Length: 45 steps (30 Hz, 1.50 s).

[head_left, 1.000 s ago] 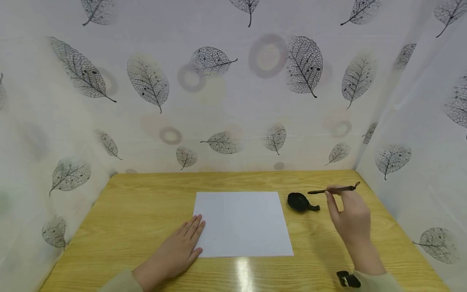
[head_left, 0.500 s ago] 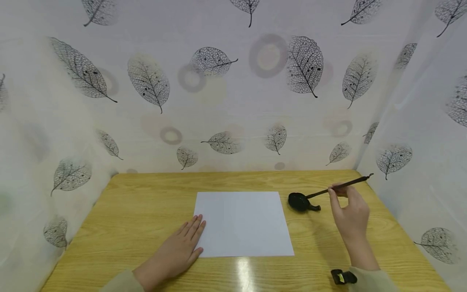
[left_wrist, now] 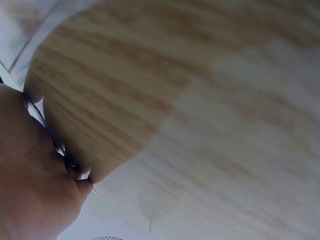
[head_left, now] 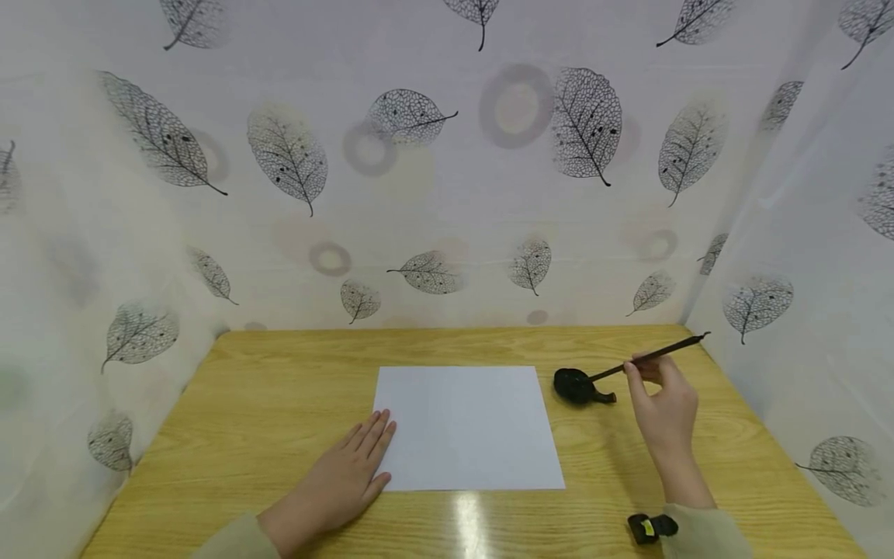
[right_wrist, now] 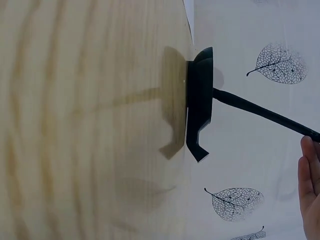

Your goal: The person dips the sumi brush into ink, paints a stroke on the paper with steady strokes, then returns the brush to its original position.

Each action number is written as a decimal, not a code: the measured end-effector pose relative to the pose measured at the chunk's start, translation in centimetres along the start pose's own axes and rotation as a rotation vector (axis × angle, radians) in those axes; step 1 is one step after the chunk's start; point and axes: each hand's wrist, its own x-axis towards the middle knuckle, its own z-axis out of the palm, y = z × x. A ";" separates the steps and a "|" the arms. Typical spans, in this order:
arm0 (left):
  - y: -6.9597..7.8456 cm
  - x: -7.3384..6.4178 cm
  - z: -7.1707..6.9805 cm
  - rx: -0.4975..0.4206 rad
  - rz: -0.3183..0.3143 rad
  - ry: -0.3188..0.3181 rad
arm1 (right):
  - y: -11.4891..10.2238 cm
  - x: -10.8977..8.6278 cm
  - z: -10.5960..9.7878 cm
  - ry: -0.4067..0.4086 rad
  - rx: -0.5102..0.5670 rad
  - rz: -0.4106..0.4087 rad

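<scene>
My right hand pinches a dark writing brush by its handle. The brush slants down to the left, its lower end inside a small black ink dish with a short curved spout-like handle. In the right wrist view the dish stands on the table and hides the brush's tip, while the fingers hold the shaft. My left hand lies flat with fingers extended over the left edge of a blank white sheet of paper. The left wrist view shows that hand close up.
The pale wooden table carries the paper in the middle and the dish to its right. A leaf-printed curtain closes in the back and both sides. A black strap with a buckle sits by the right sleeve.
My right hand has tilted the brush and lowered its tip into the ink dish, then shifted slightly left. The left hand stays on the paper.
</scene>
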 end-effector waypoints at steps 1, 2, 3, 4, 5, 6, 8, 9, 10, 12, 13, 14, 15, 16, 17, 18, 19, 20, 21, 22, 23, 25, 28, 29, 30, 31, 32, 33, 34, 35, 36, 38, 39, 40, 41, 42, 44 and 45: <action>0.0 0.0 0.0 0.002 0.000 -0.002 | 0.1 -0.1 0.1 -0.001 0.005 0.006; 0.0 0.0 0.1 0.004 -0.001 -0.002 | 0.3 -0.1 0.1 -0.002 0.009 0.012; -0.1 0.1 0.1 0.005 0.000 -0.003 | 0.4 -0.2 0.2 -0.003 0.012 0.017; -0.1 0.1 0.1 0.006 0.001 -0.003 | 0.5 -0.2 0.3 -0.004 0.015 0.024; -0.1 0.1 0.2 0.006 0.001 -0.003 | 0.7 -0.3 0.4 -0.004 0.017 0.031; -0.1 0.1 0.2 0.005 0.001 -0.002 | 0.8 -0.3 0.4 -0.005 0.017 0.038; -0.1 0.1 0.2 0.003 0.001 -0.001 | 1.0 -0.4 0.5 -0.007 0.013 0.051; -0.1 0.1 0.2 0.002 0.002 -0.001 | 1.1 -0.4 0.5 -0.008 0.008 0.057; -0.1 0.1 0.2 0.001 0.002 -0.001 | 1.1 -0.4 0.5 -0.010 0.002 0.061; -0.1 0.1 0.2 0.001 0.001 -0.001 | 1.2 -0.5 0.5 -0.015 -0.015 0.067; -0.1 0.1 0.3 0.002 0.001 -0.001 | 1.2 -0.5 0.5 -0.016 -0.023 0.070; -0.1 0.0 0.3 0.002 0.001 -0.001 | 1.2 -0.5 0.5 -0.015 -0.031 0.072; -0.1 0.1 0.3 0.001 0.001 -0.001 | 1.3 -0.5 0.5 -0.016 -0.039 0.073; -0.1 0.1 0.3 0.002 0.001 -0.002 | 1.3 -0.5 0.5 -0.015 -0.045 0.075; -0.1 0.1 0.3 0.002 0.001 -0.004 | 1.3 -0.5 0.5 -0.012 -0.050 0.075; -0.1 0.1 0.3 0.001 0.000 -0.005 | 1.3 -0.5 0.4 -0.008 -0.054 0.077; -0.1 0.1 0.3 0.001 0.000 -0.008 | 1.3 -0.5 0.4 0.000 -0.052 0.077; -0.1 0.1 0.3 -0.001 0.000 -0.010 | 1.3 -0.4 0.3 0.010 -0.045 0.077; -0.1 0.1 0.3 -0.002 0.000 -0.011 | 1.4 -0.4 0.2 0.022 -0.038 0.076; -0.1 0.1 0.3 -0.002 0.001 -0.011 | 1.4 -0.3 0.1 0.037 -0.026 0.072; -0.1 0.1 0.3 -0.002 0.002 -0.009 | 1.3 -0.3 0.0 0.054 -0.012 0.068; 0.0 0.0 0.2 -0.001 0.003 -0.005 | 1.2 -0.1 -0.2 0.088 0.019 0.062; 0.0 0.1 0.1 0.006 0.002 0.000 | 1.1 0.1 -0.6 0.126 0.043 0.060; 0.0 0.1 0.1 0.009 0.002 0.001 | 1.0 0.1 -0.8 0.133 0.044 0.065; 0.0 0.1 0.1 0.010 0.002 0.001 | 1.0 0.2 -0.9 0.137 0.043 0.070; 0.0 0.1 0.1 0.010 0.001 0.003 | 1.0 0.2 -1.0 0.138 0.040 0.073; -0.1 0.1 0.2 0.011 0.001 0.006 | 1.0 0.2 -1.1 0.138 0.037 0.076; -0.1 0.1 0.2 0.011 0.001 0.010 | 1.0 0.3 -1.1 0.138 0.036 0.077; -0.1 0.1 0.2 0.012 0.001 0.013 | 1.1 0.3 -1.2 0.134 0.031 0.078; -0.1 0.1 0.3 0.015 0.000 0.014 | 1.1 0.3 -1.2 0.131 0.028 0.078; -0.1 0.1 0.4 0.017 -0.002 0.014 | 1.1 0.2 -1.2 0.129 0.025 0.077; -0.1 0.2 0.5 0.022 -0.003 0.013 | 1.2 0.2 -1.2 0.127 0.020 0.076; -0.2 0.2 0.5 0.026 -0.003 0.012 | 1.3 0.2 -1.2 0.125 0.018 0.076; -0.2 0.2 0.6 0.028 -0.005 0.010 | 1.3 0.1 -1.2 0.124 0.016 0.077; -0.2 0.2 0.6 0.032 -0.006 0.009 | 1.4 0.1 -1.2 0.123 0.014 0.079; -0.2 0.2 0.6 0.035 -0.006 0.010 | 1.4 0.0 -1.3 0.121 0.012 0.081; -0.2 0.2 0.6 0.036 -0.003 0.013 | 1.4 -0.1 -1.3 0.117 0.003 0.088; -0.1 0.2 0.5 0.036 -0.002 0.014 | 1.4 -0.1 -1.4 0.115 -0.003 0.092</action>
